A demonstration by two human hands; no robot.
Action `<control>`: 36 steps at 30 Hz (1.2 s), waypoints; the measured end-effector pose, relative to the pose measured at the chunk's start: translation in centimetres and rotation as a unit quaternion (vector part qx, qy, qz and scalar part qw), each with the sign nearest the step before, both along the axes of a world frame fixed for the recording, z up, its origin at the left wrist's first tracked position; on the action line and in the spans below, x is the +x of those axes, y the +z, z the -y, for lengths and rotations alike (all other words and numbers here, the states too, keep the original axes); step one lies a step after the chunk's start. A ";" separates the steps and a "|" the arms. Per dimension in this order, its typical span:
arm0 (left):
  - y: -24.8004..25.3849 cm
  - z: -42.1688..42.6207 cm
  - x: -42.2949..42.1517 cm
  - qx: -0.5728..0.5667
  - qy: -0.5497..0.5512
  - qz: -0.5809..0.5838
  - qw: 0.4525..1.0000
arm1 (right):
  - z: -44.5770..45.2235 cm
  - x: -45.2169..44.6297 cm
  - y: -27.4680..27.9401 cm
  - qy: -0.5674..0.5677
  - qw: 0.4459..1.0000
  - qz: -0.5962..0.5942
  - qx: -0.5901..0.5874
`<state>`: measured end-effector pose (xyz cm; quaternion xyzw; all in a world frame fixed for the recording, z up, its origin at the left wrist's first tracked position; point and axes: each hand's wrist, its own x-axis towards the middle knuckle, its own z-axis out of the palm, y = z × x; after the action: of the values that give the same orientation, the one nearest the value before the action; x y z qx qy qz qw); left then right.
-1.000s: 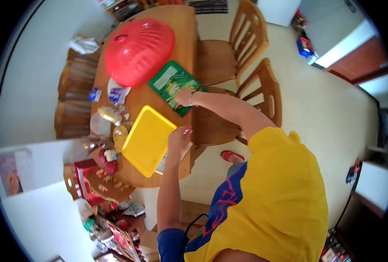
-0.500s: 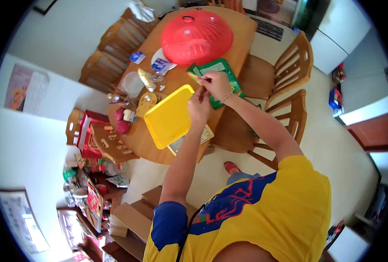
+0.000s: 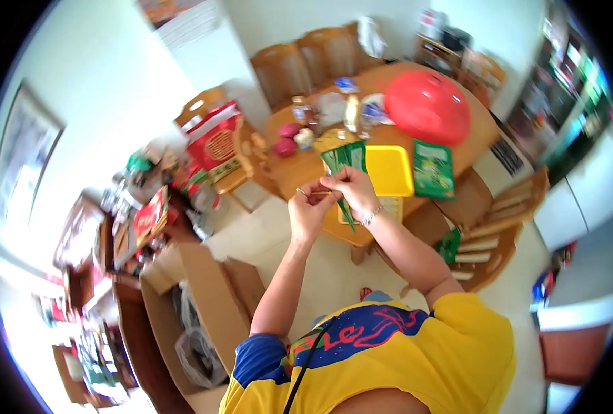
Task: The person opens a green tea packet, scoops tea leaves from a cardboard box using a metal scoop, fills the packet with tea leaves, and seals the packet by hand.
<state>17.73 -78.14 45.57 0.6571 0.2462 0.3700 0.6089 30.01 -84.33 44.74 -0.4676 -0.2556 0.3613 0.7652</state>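
Observation:
A green packet (image 3: 346, 157) hangs over the near table edge, held by my right hand (image 3: 356, 192), whose fingers are pinched on it. My left hand (image 3: 309, 210) is closed in a pinch right beside it, fingertips touching those of my right hand. A thin pale strip shows at the left fingertips, too small to name. Behind the packet lies a yellow tray (image 3: 389, 171) on the table. A second green packet (image 3: 433, 170) lies flat to the right of the tray.
On the wooden table (image 3: 482, 131) are a red mesh food cover (image 3: 427, 107), purple onion-like items (image 3: 286, 146) and a bottle (image 3: 299, 109). Chairs (image 3: 506, 241) stand at the right. An open cardboard box (image 3: 206, 297) sits on the left, near a red bag (image 3: 215, 141) on a chair.
My view has swung left, bringing the cardboard box into sight. Both hands have shifted away from the tray toward the table's near edge, and a green packet is now up in my grasp.

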 end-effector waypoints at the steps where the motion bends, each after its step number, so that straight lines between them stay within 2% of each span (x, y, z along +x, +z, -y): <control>1: 0.8 0.0 -2.8 -0.007 0.007 -0.003 1.000 | -1.1 -2.1 -0.2 0.036 0.999 0.011 0.003; 4: 1.0 -0.6 -10.6 -0.004 0.067 -0.011 0.998 | -3.3 -9.1 -0.2 0.129 0.991 -0.033 0.007; 7: 0.7 -0.6 -17.9 -0.039 0.124 0.039 0.991 | -4.3 -16.3 1.1 0.194 0.978 -0.071 0.021; 11: 1.4 1.0 -26.2 0.000 0.206 0.026 0.978 | -4.8 -24.6 2.4 0.248 0.968 0.002 -0.019; 14: 1.0 2.3 -30.9 -0.014 0.266 0.057 0.962 | -5.2 -29.9 2.8 0.288 0.957 0.031 -0.011; 15: -0.1 2.0 -32.5 -0.019 0.268 0.082 0.960 | -5.3 -31.5 2.8 0.315 0.949 0.017 -0.010; 18: 0.5 3.2 -36.7 -0.004 0.293 0.085 0.952 | -5.3 -35.5 2.3 0.332 0.942 0.049 -0.010; 20: 0.7 3.7 -38.7 -0.003 0.296 0.108 0.949 | -4.9 -37.5 2.4 0.343 0.938 0.056 -0.016; 22: 1.3 4.5 -39.9 0.041 0.366 0.006 0.930 | -4.4 -39.1 2.6 0.348 0.935 0.061 -0.027; 23: 0.9 4.6 -40.2 0.072 0.382 0.017 0.921 | -4.1 -39.8 2.4 0.343 0.936 0.077 -0.016; 28: -0.4 5.2 -40.6 0.071 0.430 0.021 0.900 | -3.3 -41.0 1.2 0.346 0.933 0.092 -0.025; 30: -0.2 5.7 -40.4 0.086 0.449 -0.049 0.888 | -3.3 -41.0 1.4 0.331 0.941 0.074 -0.018; 32: -0.3 5.8 -40.4 0.129 0.458 -0.094 0.875 | -4.3 -40.8 0.2 0.328 0.939 0.104 -0.019; 34: -1.0 5.3 -40.6 0.171 0.502 -0.142 0.835 | -4.8 -41.3 -0.7 0.337 0.933 0.127 0.010; 36: -1.4 5.0 -40.8 0.213 0.538 -0.181 0.795 | -4.8 -41.8 -0.7 0.314 0.925 0.212 0.019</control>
<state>-23.05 -83.16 44.16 0.5870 0.5802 0.5556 0.1008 -11.81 -79.50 44.08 -0.4143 -0.5524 0.4705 0.5494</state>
